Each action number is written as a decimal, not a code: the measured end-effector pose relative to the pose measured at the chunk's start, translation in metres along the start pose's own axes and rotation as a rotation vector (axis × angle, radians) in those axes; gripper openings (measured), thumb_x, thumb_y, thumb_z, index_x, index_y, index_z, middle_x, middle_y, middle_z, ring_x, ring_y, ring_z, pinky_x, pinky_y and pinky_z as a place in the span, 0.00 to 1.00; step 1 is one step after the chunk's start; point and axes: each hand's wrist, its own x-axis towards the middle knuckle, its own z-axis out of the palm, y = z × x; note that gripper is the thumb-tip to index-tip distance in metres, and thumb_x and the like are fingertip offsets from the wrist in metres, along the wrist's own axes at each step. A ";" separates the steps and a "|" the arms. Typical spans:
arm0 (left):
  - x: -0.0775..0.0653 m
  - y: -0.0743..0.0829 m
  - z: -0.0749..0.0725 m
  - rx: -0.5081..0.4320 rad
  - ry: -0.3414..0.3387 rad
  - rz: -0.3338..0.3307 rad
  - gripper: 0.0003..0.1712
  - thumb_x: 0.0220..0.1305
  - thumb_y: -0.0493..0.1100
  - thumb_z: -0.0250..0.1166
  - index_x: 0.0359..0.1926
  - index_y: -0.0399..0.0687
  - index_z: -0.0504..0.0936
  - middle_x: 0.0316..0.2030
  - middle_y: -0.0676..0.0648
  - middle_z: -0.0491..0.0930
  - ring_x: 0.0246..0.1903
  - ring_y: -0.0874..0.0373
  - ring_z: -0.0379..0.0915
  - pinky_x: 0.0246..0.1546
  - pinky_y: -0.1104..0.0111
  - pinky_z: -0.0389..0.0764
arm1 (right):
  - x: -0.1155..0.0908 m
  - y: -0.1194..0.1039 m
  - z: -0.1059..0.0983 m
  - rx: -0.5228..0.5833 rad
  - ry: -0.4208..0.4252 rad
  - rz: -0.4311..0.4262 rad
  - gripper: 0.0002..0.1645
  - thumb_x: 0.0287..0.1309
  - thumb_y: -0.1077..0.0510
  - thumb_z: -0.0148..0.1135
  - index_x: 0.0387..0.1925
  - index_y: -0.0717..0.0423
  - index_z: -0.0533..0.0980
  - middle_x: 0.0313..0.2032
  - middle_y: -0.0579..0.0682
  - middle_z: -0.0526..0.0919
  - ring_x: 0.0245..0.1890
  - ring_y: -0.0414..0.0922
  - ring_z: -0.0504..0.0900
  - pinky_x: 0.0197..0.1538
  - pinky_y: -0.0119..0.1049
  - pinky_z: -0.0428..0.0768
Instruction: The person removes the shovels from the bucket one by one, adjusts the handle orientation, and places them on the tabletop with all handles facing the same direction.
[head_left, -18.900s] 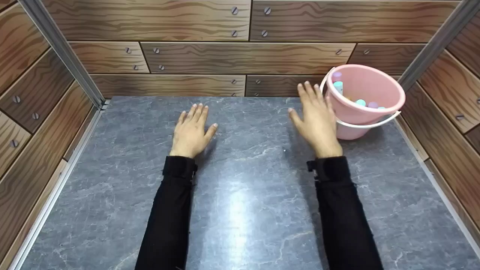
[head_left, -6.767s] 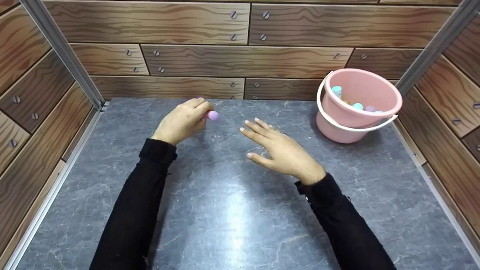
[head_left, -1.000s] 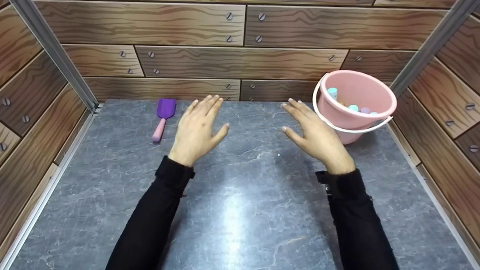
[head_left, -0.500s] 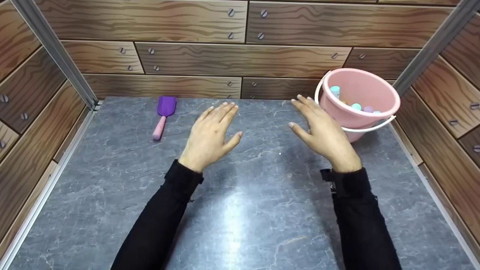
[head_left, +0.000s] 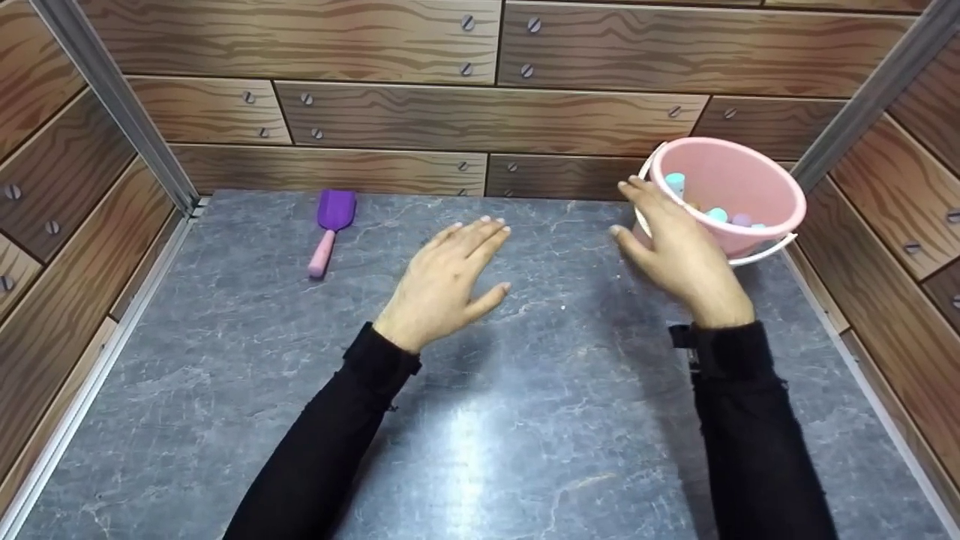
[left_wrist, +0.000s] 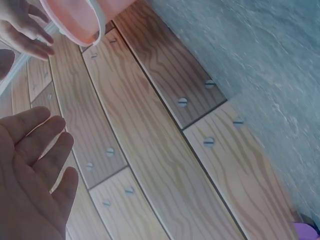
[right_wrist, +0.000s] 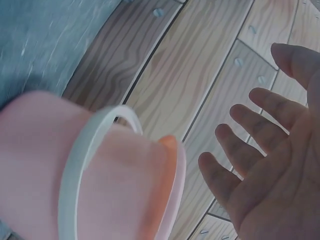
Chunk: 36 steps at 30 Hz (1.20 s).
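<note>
- From my seat I have the left hand (head_left: 442, 289) hovering over the middle of the grey table (head_left: 555, 390), fingers straight and slightly apart.
- My right hand (head_left: 686, 255) has its fingers spread, just beside the pink bucket (head_left: 739, 172); the right wrist view shows a gap between them.
- The pink bucket stands far right, turquoise pieces (head_left: 718, 215) and a purple piece (head_left: 742, 220) inside.
- I see the purple scoop (head_left: 334, 216) lying far left, its pink handle (head_left: 322, 253) pointing near.

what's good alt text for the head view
Left hand and right hand, both empty, hover over a gray marbled table; the right partly hides a pink bucket of small colored items. A purple scoop lies left of the left hand.
</note>
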 end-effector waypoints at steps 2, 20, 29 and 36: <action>0.001 0.004 0.001 0.006 0.002 0.021 0.44 0.88 0.64 0.63 0.91 0.46 0.69 0.90 0.45 0.72 0.90 0.46 0.68 0.96 0.46 0.64 | 0.003 0.005 -0.005 -0.019 0.003 0.005 0.42 0.87 0.49 0.66 0.90 0.59 0.67 0.91 0.65 0.68 0.91 0.70 0.65 0.94 0.73 0.61; -0.002 0.031 0.006 0.025 -0.062 0.184 0.46 0.89 0.68 0.59 0.93 0.51 0.65 0.92 0.47 0.67 0.92 0.49 0.64 0.96 0.48 0.64 | 0.032 0.036 -0.042 -0.178 -0.063 0.003 0.38 0.77 0.60 0.59 0.84 0.65 0.72 0.80 0.74 0.78 0.78 0.76 0.78 0.83 0.74 0.76; -0.005 0.040 0.009 0.045 -0.062 0.238 0.46 0.87 0.66 0.64 0.93 0.50 0.66 0.91 0.48 0.70 0.92 0.49 0.65 0.96 0.49 0.64 | 0.043 0.048 -0.053 -0.211 -0.106 -0.019 0.26 0.89 0.55 0.61 0.73 0.71 0.78 0.61 0.78 0.87 0.67 0.77 0.85 0.74 0.75 0.81; -0.007 0.050 0.008 0.072 -0.077 0.277 0.46 0.88 0.67 0.62 0.93 0.52 0.66 0.92 0.49 0.68 0.92 0.50 0.64 0.97 0.51 0.62 | 0.051 0.054 -0.059 -0.228 -0.206 -0.006 0.11 0.83 0.67 0.57 0.58 0.66 0.80 0.49 0.71 0.87 0.57 0.70 0.87 0.64 0.69 0.84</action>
